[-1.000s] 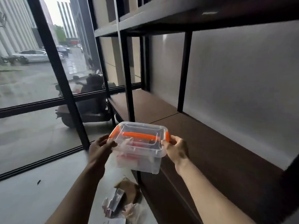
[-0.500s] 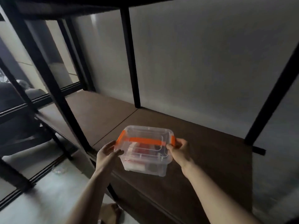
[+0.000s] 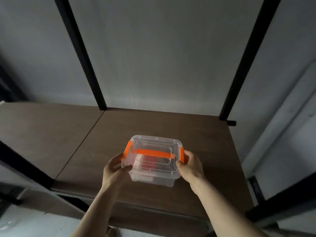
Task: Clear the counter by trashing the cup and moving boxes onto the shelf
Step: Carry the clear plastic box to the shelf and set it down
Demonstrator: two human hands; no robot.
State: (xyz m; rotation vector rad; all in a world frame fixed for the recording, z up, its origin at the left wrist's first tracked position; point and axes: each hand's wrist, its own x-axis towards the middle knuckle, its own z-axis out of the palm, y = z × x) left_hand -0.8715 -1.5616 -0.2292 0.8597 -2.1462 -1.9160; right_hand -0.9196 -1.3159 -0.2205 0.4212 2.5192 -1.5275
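A clear plastic box [image 3: 153, 161] with an orange handle and orange side clips is over the brown shelf board [image 3: 153, 124], near its front half. Something red and pale shows through its walls. My left hand [image 3: 113, 170] grips the box's left side, thumb on the lid edge. My right hand [image 3: 190, 165] grips the right side by the orange clip. Whether the box's bottom touches the board cannot be told. No cup is in view.
Black metal uprights [image 3: 82, 53] [image 3: 246, 65] rise at the back of the shelf against a grey wall. A second board [image 3: 42, 132] adjoins on the left. A black front post [image 3: 22, 166] crosses at lower left. Pale floor shows below.
The view swung from the window side to face the shelf squarely. Both hands carried the box forward, from in front of the shelf edge to over the board.
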